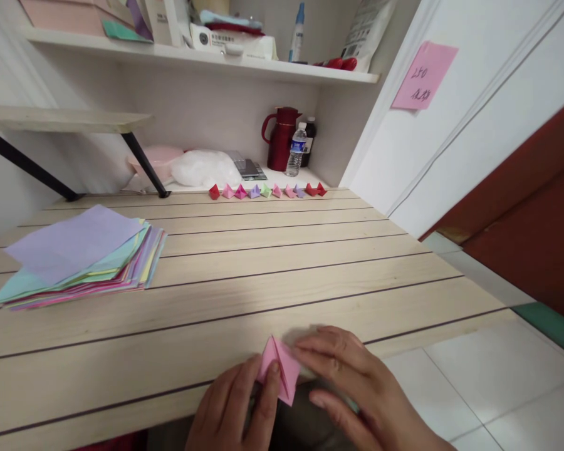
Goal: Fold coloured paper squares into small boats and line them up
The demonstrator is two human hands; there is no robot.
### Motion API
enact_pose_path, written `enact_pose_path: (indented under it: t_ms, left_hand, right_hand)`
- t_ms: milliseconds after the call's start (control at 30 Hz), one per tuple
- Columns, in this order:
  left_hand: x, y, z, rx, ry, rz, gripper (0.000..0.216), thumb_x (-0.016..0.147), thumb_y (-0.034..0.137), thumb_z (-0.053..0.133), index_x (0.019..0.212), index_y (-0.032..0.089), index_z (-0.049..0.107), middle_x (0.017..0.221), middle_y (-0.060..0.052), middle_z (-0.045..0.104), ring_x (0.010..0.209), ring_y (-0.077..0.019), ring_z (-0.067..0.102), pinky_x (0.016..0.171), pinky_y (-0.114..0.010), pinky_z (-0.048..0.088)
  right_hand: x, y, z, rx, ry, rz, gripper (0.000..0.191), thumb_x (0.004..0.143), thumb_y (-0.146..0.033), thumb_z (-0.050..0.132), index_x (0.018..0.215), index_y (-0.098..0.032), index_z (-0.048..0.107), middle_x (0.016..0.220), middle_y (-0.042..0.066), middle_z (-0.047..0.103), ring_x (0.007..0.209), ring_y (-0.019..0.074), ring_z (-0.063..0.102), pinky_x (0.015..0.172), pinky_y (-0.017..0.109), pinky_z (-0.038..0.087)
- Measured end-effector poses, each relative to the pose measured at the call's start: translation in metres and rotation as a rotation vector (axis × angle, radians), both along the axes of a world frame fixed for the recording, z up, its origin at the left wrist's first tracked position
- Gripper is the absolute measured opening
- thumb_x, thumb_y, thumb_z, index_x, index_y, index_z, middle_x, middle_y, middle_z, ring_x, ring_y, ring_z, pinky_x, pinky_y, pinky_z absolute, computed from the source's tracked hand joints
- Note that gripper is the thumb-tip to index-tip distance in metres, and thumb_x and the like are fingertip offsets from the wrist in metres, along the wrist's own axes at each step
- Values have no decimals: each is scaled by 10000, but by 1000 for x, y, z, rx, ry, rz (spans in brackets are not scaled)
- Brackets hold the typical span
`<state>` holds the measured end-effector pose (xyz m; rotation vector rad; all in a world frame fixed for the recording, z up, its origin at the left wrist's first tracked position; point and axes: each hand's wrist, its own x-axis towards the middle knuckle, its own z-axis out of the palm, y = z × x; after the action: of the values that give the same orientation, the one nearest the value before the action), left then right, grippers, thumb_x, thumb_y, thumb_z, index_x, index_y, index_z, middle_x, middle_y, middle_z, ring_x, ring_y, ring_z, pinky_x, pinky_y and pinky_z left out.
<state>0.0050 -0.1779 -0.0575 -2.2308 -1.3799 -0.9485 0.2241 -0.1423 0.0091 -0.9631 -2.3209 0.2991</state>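
A small folded pink paper (289, 371) lies at the table's front edge, with a crease running down its middle. My left hand (237, 401) holds it from the left, thumb pressed on its face and the fingers along its side. On the right, my right hand (352, 382) has its fingers stretched out, fingertips at the paper's right edge and thumb apart from them. Whether those fingertips touch the paper or rest just beside it is hard to make out.
A stack of coloured square papers (82, 250) lies on the left of the slatted table (282, 269). Several small folded paper shapes (266, 190) line the back edge. Behind them stand a red thermos jug (282, 139) and a water bottle (296, 150). A black-legged riser (66, 119) is at back left.
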Motion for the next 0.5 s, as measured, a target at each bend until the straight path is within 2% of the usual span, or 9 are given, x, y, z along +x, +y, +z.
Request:
enact_pose_path:
  t_ms: [67,167,300,400,500]
  left_hand:
    - [-1,1,-2,-3,-2,-17,431,903,33,440,1219,245,643,1149,-61,696,1030,-224,621,922,-377,458]
    - [-3,4,1,-10,-33,-43,412,897,34,467,1224,219,636,1163,-76,663,1043,-218,605,931,-367,454]
    - [-8,5,13,66,-64,27,412,845,77,606,1242,188,625,1269,-147,564,1139,-251,570,1003,-398,423]
    - [-12,2,15,80,81,26,482,849,74,538,1296,238,612,1381,-133,543,1271,-284,504,1133,-517,291]
    - [-17,-2,9,54,217,-23,482,892,96,418,1284,286,625,1352,-51,638,1252,-224,534,1197,-579,133]
  right_hand:
    - [0,0,-1,92,-111,72,340,958,-261,584,1293,-209,600,1229,91,703,1197,232,626,1093,416,469]
    - [0,1,-3,154,-245,111,249,944,-248,594,1178,-187,653,1220,92,716,1207,252,623,1079,448,473]
    - [-3,0,-7,188,-264,100,252,925,-212,601,1170,-177,652,1245,93,706,1227,249,609,1093,442,449]
    - [-5,-3,-12,218,-222,71,266,925,-218,601,1185,-184,645,1256,74,703,1249,236,591,1130,428,402]
    - [-6,-6,-17,253,-210,33,264,934,-226,589,1191,-197,643,1294,44,685,1288,217,551,1169,406,337]
